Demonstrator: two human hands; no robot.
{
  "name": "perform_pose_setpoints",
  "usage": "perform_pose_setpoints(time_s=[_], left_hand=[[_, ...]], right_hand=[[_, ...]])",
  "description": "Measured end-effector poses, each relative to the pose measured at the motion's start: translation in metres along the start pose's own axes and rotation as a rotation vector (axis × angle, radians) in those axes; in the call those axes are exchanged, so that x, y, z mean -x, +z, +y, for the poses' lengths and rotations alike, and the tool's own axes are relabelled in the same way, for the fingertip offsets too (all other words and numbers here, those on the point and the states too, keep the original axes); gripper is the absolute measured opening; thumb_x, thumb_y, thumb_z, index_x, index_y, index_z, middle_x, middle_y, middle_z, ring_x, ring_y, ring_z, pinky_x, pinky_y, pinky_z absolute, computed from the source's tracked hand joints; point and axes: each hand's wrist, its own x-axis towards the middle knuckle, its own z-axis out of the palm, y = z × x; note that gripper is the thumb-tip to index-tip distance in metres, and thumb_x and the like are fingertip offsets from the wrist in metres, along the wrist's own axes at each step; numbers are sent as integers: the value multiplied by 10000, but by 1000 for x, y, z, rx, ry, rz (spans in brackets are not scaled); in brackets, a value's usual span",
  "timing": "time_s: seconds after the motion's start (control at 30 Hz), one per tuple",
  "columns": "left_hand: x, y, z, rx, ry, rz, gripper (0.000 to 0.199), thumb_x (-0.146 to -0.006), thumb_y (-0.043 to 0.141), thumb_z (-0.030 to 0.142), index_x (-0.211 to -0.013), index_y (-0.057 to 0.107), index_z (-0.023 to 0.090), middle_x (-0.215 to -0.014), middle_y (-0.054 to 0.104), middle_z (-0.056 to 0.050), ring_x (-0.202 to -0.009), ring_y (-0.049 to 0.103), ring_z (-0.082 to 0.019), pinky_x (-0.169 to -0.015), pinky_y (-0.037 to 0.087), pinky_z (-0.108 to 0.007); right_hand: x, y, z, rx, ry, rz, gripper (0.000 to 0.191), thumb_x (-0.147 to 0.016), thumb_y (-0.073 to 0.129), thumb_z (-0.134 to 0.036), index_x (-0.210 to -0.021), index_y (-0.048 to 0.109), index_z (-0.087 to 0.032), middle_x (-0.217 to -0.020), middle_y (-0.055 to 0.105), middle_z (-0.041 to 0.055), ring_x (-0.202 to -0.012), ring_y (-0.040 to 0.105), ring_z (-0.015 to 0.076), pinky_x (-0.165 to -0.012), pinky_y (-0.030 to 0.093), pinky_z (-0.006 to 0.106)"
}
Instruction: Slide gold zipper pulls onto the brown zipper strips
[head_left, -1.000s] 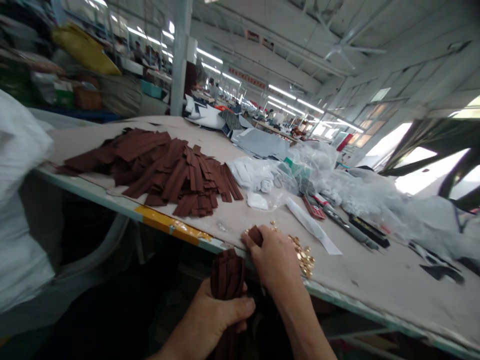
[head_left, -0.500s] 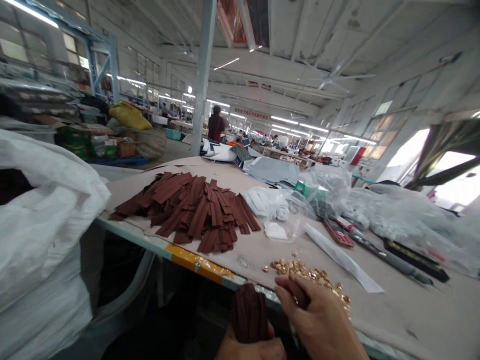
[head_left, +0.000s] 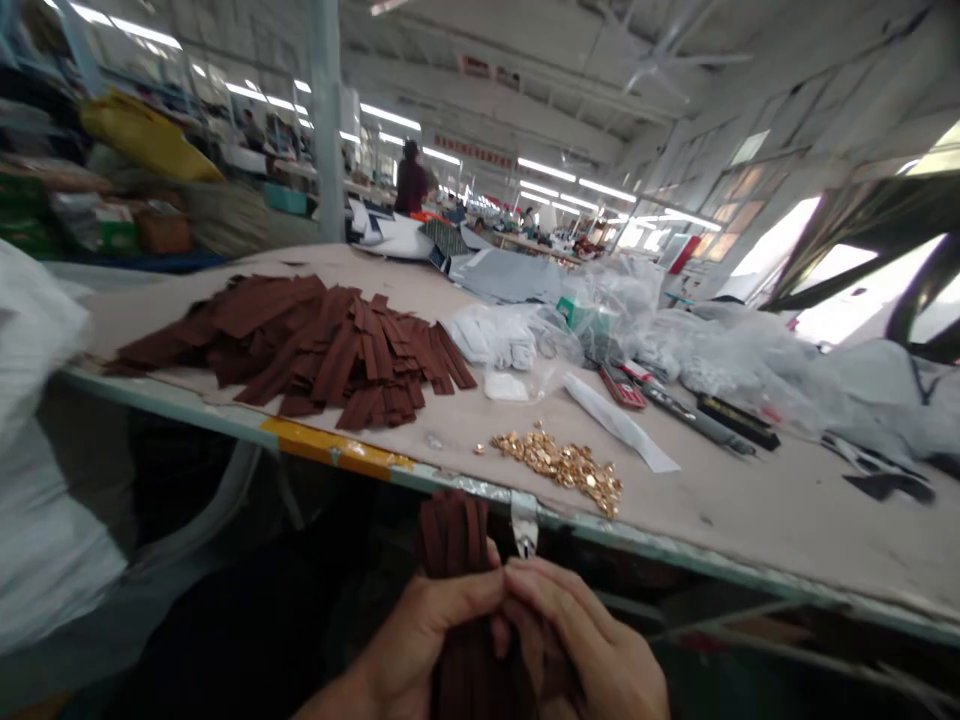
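Note:
My left hand (head_left: pixel 427 620) is closed around a bundle of brown zipper strips (head_left: pixel 454 535), which stand upright in front of me below the table edge. Right beside it, my right hand (head_left: pixel 592 630) is pinched shut, its fingertips meeting my left thumb. Brown strip shows under its fingers, though the very tips hide what they grip. Just beyond the fingertips, a small metal fixture (head_left: pixel 525 522) is fixed to the table edge. Small gold metal pieces (head_left: pixel 559 460), looking like zipper sliders, lie heaped on the table (head_left: pixel 720 540). A large pile of brown zipper strips (head_left: pixel 322 345) spreads to the left.
A white sack (head_left: pixel 45 480) stands at the left. Clear plastic bags (head_left: pixel 735 350), a white paper strip (head_left: pixel 619 420), a red box (head_left: pixel 621 386) and a grey tool (head_left: pixel 697 418) lie on the table's right side. Grey sheets (head_left: pixel 502 275) lie farther back; a person (head_left: pixel 411 180) stands beyond.
My right hand has moved left and down from beside the gold pieces to meet my left hand at the bundle. The view has tilted down and turned right; the metal fixture is now uncovered.

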Motion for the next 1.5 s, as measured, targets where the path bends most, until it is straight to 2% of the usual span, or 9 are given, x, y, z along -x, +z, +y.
perform_pose_setpoints(time_s=[0.23,0.7,0.87,1.0,1.13,1.27,1.33,1.4,1.5], left_hand=[[2,7,-2,-6,-19,71,165,-607,827,196,-700,716,118,-534,660,-27,-486,587,-103,-526,480,-193],[-7,13,-7,-50,-9,118,140,-556,783,153,-678,715,137,-509,652,1,-459,577,-98,-498,480,-192],[-5,13,-8,-93,-19,106,136,-566,789,191,-655,706,129,-503,645,-9,-465,584,-111,-496,476,-204],[-4,13,-8,-127,47,118,182,-578,823,187,-703,698,145,-496,626,31,-438,533,-78,-458,430,-173],[-1,10,-9,-267,164,112,235,-595,846,188,-761,679,176,-553,633,68,-471,524,-69,-482,432,-172],[3,6,-11,-402,255,18,188,-661,817,204,-831,736,197,-775,736,33,-730,644,-117,-697,499,-194],[3,5,-13,-422,275,-25,220,-653,823,178,-856,751,216,-842,750,36,-829,656,-135,-785,499,-207],[3,3,-14,-429,265,-19,276,-632,839,163,-882,751,236,-818,746,52,-789,650,-116,-751,500,-189],[2,1,-13,-385,250,21,226,-659,831,226,-866,739,235,-722,719,65,-631,617,-83,-611,491,-166]], right_hand=[[-3,-7,-8,-77,187,-89,335,-872,526,-25,-1116,670,-205,-896,624,59,-751,670,134,-629,563,207],[-7,-5,-1,17,268,-90,301,-877,473,-26,-1040,679,-173,-916,649,66,-834,679,158,-658,553,220],[-10,1,4,8,348,-69,213,-903,522,-124,-1033,679,-184,-857,670,36,-758,671,151,-673,531,240],[-15,4,7,-123,554,-46,157,-915,557,-234,-1007,681,-201,-873,703,21,-783,668,153,-721,520,257],[-16,2,1,-247,606,16,155,-884,592,-250,-1011,671,-208,-779,663,-10,-681,618,125,-641,495,233],[-14,0,-11,-311,639,88,249,-688,779,-223,-908,663,-207,-690,572,-57,-532,469,76,-468,388,180],[-13,-1,-13,-292,669,79,171,-708,763,-225,-847,667,-195,-685,583,-47,-527,448,73,-461,371,181],[-12,-1,-11,-312,694,79,72,-785,698,-243,-769,668,-180,-643,587,-36,-532,463,78,-482,388,186],[-7,-3,-1,-438,746,127,156,-814,690,-283,-712,660,-169,-553,533,-52,-483,434,64,-451,360,178]])
